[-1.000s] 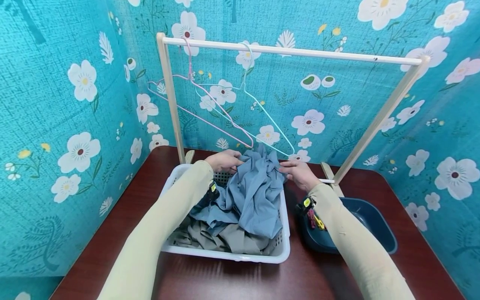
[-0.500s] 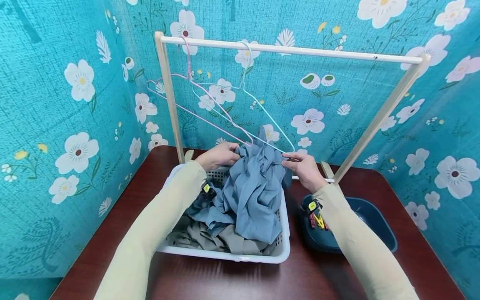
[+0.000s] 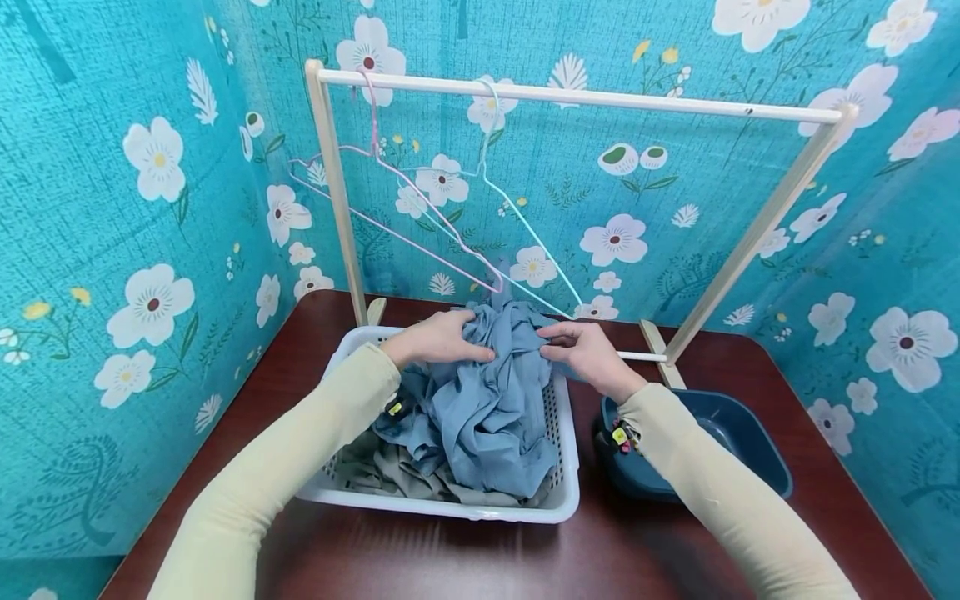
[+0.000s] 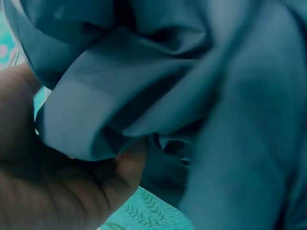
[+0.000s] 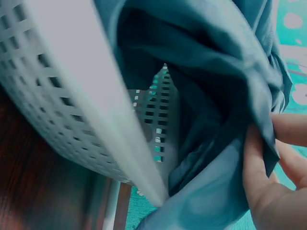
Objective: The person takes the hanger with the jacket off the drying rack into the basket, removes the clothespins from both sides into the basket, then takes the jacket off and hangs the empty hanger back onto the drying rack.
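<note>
A crumpled blue-grey garment (image 3: 491, 408) spills over the far part of a white perforated laundry basket (image 3: 442, 502). My left hand (image 3: 438, 337) grips the upper left of the cloth, thumb on the near side; in the left wrist view, a fold lies between thumb and fingers. On the upper right side, my right hand (image 3: 588, 354) pinches the garment's edge, as the right wrist view shows with its fingers (image 5: 259, 163) on both sides of the fabric. The garment's kind is not clear from its folds. Grey-brown cloth (image 3: 390, 475) lies beneath it in the basket.
Behind the basket stands a wooden rack (image 3: 570, 96). A pink hanger (image 3: 408, 183) and a light blue hanger (image 3: 517, 212) hang from its bar, low ends close above the garment. A dark blue tub (image 3: 738, 417) holding clothespins sits right, partly under my right forearm.
The garment's top was raised toward the hangers half a second ago and is now lower. My left hand has shifted right and down, my right hand slightly left and down, both with the cloth.
</note>
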`<move>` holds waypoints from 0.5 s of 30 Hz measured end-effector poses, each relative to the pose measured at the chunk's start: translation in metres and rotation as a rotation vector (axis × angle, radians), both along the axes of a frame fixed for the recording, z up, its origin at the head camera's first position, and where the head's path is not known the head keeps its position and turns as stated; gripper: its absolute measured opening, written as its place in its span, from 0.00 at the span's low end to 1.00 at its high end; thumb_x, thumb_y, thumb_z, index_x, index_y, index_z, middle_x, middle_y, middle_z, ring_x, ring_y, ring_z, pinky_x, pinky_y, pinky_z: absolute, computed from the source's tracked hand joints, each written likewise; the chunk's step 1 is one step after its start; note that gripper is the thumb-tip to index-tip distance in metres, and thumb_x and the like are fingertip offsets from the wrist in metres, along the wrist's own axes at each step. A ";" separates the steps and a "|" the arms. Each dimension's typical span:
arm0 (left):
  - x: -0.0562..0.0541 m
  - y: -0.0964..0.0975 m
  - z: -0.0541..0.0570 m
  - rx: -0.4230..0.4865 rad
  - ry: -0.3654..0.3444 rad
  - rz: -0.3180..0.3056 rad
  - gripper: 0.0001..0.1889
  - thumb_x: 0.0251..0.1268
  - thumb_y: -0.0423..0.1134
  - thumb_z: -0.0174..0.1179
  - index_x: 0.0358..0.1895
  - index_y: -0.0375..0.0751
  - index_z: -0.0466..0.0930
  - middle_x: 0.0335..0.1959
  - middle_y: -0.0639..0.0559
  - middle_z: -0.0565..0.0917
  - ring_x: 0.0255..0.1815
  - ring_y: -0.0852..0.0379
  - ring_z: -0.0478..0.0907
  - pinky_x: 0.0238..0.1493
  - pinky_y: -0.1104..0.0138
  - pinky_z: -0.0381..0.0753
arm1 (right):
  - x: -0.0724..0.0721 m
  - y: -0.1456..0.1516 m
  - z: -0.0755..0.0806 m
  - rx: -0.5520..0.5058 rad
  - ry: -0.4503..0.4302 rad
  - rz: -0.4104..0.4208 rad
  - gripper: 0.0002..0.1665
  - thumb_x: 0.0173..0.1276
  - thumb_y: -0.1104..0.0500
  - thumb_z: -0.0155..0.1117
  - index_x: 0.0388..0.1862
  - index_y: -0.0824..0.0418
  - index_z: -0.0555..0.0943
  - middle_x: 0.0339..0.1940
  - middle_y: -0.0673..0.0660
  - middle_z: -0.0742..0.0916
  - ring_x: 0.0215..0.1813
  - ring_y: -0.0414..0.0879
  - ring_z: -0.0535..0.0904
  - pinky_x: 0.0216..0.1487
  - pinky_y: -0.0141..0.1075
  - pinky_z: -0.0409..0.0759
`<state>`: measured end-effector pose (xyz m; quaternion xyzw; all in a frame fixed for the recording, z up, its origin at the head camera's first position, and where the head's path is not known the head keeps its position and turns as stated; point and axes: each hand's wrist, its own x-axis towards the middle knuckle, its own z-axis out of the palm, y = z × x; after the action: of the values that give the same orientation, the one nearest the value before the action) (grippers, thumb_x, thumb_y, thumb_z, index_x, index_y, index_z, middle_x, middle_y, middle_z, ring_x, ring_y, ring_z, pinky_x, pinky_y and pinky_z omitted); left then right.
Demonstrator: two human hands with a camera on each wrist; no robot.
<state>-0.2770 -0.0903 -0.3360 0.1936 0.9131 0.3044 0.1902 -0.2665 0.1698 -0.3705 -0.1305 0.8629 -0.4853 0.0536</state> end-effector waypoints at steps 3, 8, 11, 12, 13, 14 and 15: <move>0.002 0.002 -0.008 -0.110 0.026 -0.047 0.41 0.63 0.52 0.60 0.73 0.39 0.53 0.70 0.42 0.62 0.68 0.48 0.61 0.62 0.56 0.65 | 0.003 -0.005 -0.003 0.076 0.019 0.084 0.17 0.64 0.64 0.64 0.53 0.64 0.82 0.54 0.61 0.81 0.51 0.52 0.79 0.48 0.43 0.78; 0.003 0.006 -0.023 -0.233 0.021 -0.121 0.33 0.66 0.44 0.59 0.71 0.38 0.60 0.67 0.41 0.67 0.64 0.47 0.67 0.59 0.57 0.69 | 0.006 -0.014 -0.006 0.181 0.044 0.218 0.16 0.65 0.66 0.63 0.51 0.67 0.82 0.49 0.61 0.84 0.46 0.49 0.82 0.46 0.42 0.79; 0.003 0.008 -0.031 -0.277 0.007 -0.144 0.28 0.67 0.41 0.59 0.67 0.37 0.66 0.62 0.42 0.72 0.58 0.48 0.73 0.53 0.59 0.72 | 0.005 -0.017 -0.007 0.245 0.057 0.269 0.15 0.64 0.66 0.63 0.50 0.66 0.82 0.47 0.59 0.84 0.48 0.49 0.81 0.48 0.43 0.78; 0.003 0.009 -0.034 -0.301 0.004 -0.155 0.26 0.67 0.41 0.59 0.65 0.37 0.68 0.61 0.42 0.73 0.55 0.49 0.74 0.50 0.60 0.73 | 0.004 -0.018 -0.009 0.267 0.052 0.283 0.15 0.64 0.66 0.63 0.51 0.66 0.83 0.48 0.58 0.84 0.50 0.50 0.80 0.49 0.44 0.77; 0.002 0.010 -0.037 -0.328 -0.003 -0.165 0.24 0.67 0.41 0.58 0.63 0.37 0.69 0.58 0.42 0.75 0.53 0.50 0.75 0.48 0.60 0.73 | 0.004 -0.018 -0.010 0.284 0.041 0.300 0.15 0.64 0.66 0.63 0.51 0.65 0.82 0.49 0.58 0.84 0.52 0.51 0.79 0.51 0.45 0.77; 0.001 0.011 -0.040 -0.363 -0.010 -0.176 0.22 0.68 0.41 0.58 0.62 0.37 0.71 0.55 0.42 0.76 0.50 0.50 0.76 0.46 0.61 0.73 | 0.004 -0.018 -0.012 0.302 0.033 0.319 0.16 0.65 0.66 0.63 0.51 0.65 0.82 0.49 0.58 0.84 0.54 0.51 0.78 0.52 0.46 0.76; 0.000 0.013 -0.043 -0.398 -0.018 -0.190 0.19 0.69 0.41 0.57 0.59 0.36 0.73 0.51 0.41 0.78 0.47 0.50 0.77 0.44 0.62 0.73 | 0.003 -0.018 -0.013 0.314 0.020 0.341 0.16 0.65 0.65 0.63 0.52 0.65 0.82 0.51 0.58 0.83 0.56 0.52 0.77 0.53 0.46 0.75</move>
<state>-0.2768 -0.0776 -0.3785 0.2349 0.9310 0.1003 0.2606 -0.2633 0.1519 -0.3831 -0.2691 0.8939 -0.3275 0.1457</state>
